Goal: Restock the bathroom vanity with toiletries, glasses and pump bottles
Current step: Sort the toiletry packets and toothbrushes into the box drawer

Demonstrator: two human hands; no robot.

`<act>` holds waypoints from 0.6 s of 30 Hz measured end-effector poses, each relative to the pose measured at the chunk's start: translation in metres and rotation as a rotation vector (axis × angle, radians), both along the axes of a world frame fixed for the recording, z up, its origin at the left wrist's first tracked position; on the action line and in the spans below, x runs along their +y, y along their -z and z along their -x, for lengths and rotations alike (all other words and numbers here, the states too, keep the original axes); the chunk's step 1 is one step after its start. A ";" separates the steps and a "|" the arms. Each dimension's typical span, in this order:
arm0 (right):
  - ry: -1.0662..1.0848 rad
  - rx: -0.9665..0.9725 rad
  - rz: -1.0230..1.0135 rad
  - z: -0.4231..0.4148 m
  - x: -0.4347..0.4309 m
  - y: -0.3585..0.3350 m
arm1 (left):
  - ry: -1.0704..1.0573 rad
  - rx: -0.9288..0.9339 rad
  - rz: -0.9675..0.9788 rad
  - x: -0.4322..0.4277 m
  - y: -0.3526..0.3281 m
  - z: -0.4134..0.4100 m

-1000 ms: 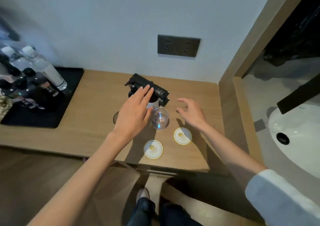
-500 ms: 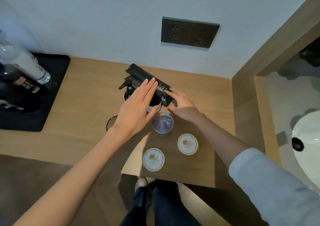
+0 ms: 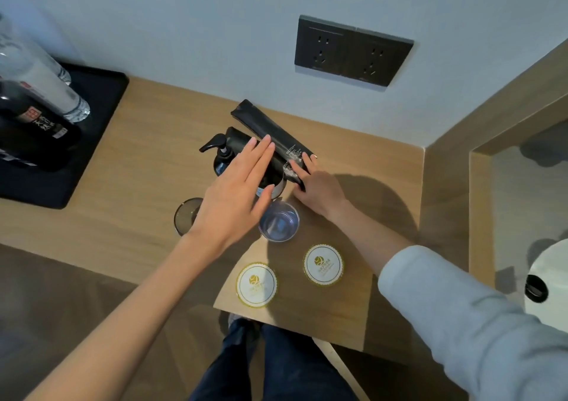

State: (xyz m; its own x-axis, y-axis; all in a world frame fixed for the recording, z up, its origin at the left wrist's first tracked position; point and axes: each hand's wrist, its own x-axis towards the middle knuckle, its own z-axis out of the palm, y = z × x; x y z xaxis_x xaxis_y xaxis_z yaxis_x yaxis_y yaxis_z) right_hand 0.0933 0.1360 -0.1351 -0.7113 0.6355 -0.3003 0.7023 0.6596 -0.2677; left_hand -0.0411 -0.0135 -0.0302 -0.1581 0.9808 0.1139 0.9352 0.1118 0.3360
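Nearest you, two coasters (image 3: pixel 256 284) lie flat by the near edge of the bench (image 3: pixel 132 161), side by side but apart, with nothing on them. My guess is they wait for the glasses. Just beyond them the glass (image 3: pixel 279 221) stands upright and looks empty, clear of both coasters. A second glass (image 3: pixel 186 216) stands to its left, half hidden behind your left wrist, and I cannot tell what is in it.

Your left hand (image 3: pixel 236 191) is flat, fingers straight and together, holding nothing. It hangs over the pump (image 3: pixel 222 154) and the packets (image 3: pixel 270 130). Whether it touches either, I cannot tell. It reads as a steadying palm, there so nothing tips while the other hand works.

Your right hand (image 3: pixel 318 185) pinches the near end of the black packets, thumb on top and a finger along their far side. I'd judge you are lining them up beside the pump. Under your left palm a pale round cup (image 3: pixel 275 187) shows only part of its rim. The packets may stand in it, but that is hidden.

The packets slant toward the bench's far edge, below the socket (image 3: pixel 353 50). The pump stands upright just left of them.

At the bench's left end a black tray (image 3: pixel 104 93) carries bottles (image 3: pixel 46 72), one clear and one dark. Beyond the right end you can see a white basin (image 3: pixel 553 265).
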 end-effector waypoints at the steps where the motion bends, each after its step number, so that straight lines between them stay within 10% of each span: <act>1: 0.006 -0.001 -0.010 -0.003 0.000 0.001 | -0.010 0.006 0.009 0.000 0.000 -0.001; 18: 0.327 -0.196 -0.099 -0.108 -0.053 -0.026 | 0.302 0.128 0.024 0.034 -0.002 -0.074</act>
State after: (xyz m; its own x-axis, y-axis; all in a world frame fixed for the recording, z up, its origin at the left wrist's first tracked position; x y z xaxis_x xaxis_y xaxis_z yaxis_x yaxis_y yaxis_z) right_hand 0.2013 0.0830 -0.1095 -0.4019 0.8516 -0.3366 0.9111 0.4087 -0.0538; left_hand 0.0328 0.0204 -0.0281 0.1549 0.9838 0.0907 0.9617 -0.1711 0.2142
